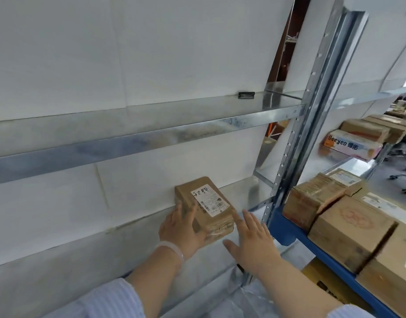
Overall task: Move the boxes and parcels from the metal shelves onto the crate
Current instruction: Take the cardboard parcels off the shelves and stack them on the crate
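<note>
A galvanised upper shelf (151,134) is seen running across the left and middle, backed by a white wall (105,53). A small black object (246,94) lies at the back of it, against the wall; what it is cannot be told.

Below it, a lower shelf (59,260) of the same metal carries the parcel (205,207). This brown, tape-wrapped packet lies flat near the wall and is turned slightly askew. A white label (208,200) marked "5288" by hand is stuck on its top face.

The parcel's left near part is grasped by the left grip (181,226), with fingers curled over the left edge and the thumb at the near end. A pale bracelet (172,247) is worn on that wrist, and a striped sleeve (119,299) is seen at the bottom edge.

The right grip (252,239) is held released, fingers straight and spread, palm down over the shelf just beside the parcel's right near corner. Whether the fingertips touch the parcel cannot be told.

Further right, a perforated upright (312,111) divides the bays. Beyond it, brown boxes (348,230) are packed close together on a shelf with a blue beam (312,244). On the shelf above them lies a box printed "Deeyeo" (351,145), with more brown parcels behind it.
</note>
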A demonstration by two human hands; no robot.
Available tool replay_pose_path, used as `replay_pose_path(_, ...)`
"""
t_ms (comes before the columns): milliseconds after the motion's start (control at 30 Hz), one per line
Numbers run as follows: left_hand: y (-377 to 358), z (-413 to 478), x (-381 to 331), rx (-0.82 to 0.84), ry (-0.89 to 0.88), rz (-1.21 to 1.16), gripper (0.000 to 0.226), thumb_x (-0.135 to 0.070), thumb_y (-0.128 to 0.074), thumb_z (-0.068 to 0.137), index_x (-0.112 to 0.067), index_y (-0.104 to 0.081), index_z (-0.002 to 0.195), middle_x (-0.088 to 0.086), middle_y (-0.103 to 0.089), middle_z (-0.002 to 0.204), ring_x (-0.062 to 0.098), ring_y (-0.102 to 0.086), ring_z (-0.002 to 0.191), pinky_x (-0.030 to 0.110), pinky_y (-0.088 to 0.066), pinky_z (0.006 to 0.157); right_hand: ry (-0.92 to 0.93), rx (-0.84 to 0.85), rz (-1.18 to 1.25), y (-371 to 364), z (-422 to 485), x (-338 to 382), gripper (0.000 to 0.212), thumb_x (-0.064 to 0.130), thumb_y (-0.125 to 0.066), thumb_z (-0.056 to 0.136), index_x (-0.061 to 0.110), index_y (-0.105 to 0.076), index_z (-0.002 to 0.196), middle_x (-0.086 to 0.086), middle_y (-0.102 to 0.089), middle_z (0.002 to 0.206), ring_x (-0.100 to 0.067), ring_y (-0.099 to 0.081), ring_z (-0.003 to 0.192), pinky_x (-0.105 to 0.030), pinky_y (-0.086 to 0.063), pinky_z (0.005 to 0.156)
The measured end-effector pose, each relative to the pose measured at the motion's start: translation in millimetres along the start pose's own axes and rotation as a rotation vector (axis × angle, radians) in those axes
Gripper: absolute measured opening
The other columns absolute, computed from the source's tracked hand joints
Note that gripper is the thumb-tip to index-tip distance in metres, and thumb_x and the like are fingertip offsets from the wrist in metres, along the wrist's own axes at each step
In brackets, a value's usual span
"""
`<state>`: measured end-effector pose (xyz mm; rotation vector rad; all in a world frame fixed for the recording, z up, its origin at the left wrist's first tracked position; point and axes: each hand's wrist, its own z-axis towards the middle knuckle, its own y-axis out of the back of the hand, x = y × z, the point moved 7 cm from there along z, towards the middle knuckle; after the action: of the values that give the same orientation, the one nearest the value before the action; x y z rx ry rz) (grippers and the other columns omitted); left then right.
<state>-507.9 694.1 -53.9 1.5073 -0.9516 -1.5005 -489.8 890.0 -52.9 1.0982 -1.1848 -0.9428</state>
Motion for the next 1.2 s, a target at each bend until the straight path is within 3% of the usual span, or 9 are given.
replay_pose_path(133, -21, 29, 1, 0.082, 0.076, -0.059, 0.078, -0.073, -0.038, 0.083, -0.05, 0.001, 0.147, 0.001, 0.005, 0.162, 0.026, -0.002, 0.147, 0.044, -0.011, 0.118, 0.046, 0.091, -0.019, -19, 34, -2, 0.079, 0.065, -0.03, 0.091, 0.038, 0.013, 0.151, 0.003, 0.015, 0.161, -0.019, 0.013, 0.147, -0.04, 0.01, 0.114)
replay_pose_path(400, -49, 68, 9, 0.116, 0.23, -0.191, 0.078, -0.066, -0.043, 0.087, -0.045, -0.002, 0.15, 0.005, 0.003, 0.161, 0.027, 0.002, 0.147, 0.047, -0.011, 0.118, 0.143, 0.232, 0.029, -39, 112, -10, 0.074, 0.063, -0.028, 0.094, 0.036, 0.01, 0.152, 0.001, 0.012, 0.162, -0.02, 0.011, 0.148, -0.043, -0.001, 0.12)
replay_pose_path(500, -65, 70, 14, 0.114, 0.324, -0.382, 0.081, -0.058, -0.055, 0.085, -0.047, -0.006, 0.149, 0.005, -0.008, 0.16, 0.029, -0.018, 0.144, 0.041, -0.019, 0.118, 0.154, 0.281, 0.129, -43, 139, -12, 0.074, 0.062, -0.033, 0.094, 0.037, 0.007, 0.152, 0.001, 0.005, 0.163, -0.023, 0.002, 0.148, -0.044, -0.009, 0.12)
replay_pose_path(600, -71, 69, 13, 0.056, 0.333, -0.626, 0.079, -0.038, -0.066, 0.085, -0.042, -0.018, 0.148, -0.003, -0.033, 0.15, 0.015, -0.043, 0.13, 0.033, -0.035, 0.111, 0.155, 0.384, 0.265, -57, 154, -9, 0.075, 0.058, -0.041, 0.094, 0.044, 0.005, 0.151, 0.004, 0.0, 0.162, -0.025, -0.017, 0.146, -0.044, -0.023, 0.115)
replay_pose_path(767, -67, 53, 22, -0.032, 0.417, -0.721, 0.075, -0.031, -0.065, 0.086, -0.043, -0.022, 0.147, -0.01, -0.039, 0.142, 0.011, -0.048, 0.123, 0.033, -0.043, 0.105, 0.244, 0.403, 0.441, -65, 157, 8, 0.076, 0.051, -0.054, 0.092, 0.045, -0.006, 0.151, 0.006, -0.032, 0.149, -0.014, -0.043, 0.127, -0.035, -0.043, 0.103)
replay_pose_path(900, -50, 26, 37, -0.141, 0.474, -0.714, 0.076, -0.029, -0.066, 0.085, -0.041, -0.024, 0.147, -0.006, -0.04, 0.141, 0.014, -0.047, 0.125, 0.036, -0.044, 0.104, 0.365, 0.397, 0.506, -61, 147, 40, 0.075, 0.048, -0.058, 0.09, 0.045, -0.014, 0.15, 0.01, -0.038, 0.144, -0.01, -0.046, 0.121, -0.03, -0.043, 0.101)
replay_pose_path(1200, 32, -79, 104, -0.398, 0.56, -0.679, 0.069, -0.02, -0.062, 0.088, -0.045, -0.027, 0.143, -0.007, -0.04, 0.14, 0.015, -0.046, 0.125, 0.036, -0.045, 0.103, 0.649, 0.439, 0.595, -53, 86, 171, 0.07, 0.04, -0.057, 0.093, 0.039, -0.019, 0.151, 0.005, -0.036, 0.148, -0.012, -0.039, 0.131, -0.032, -0.034, 0.11)
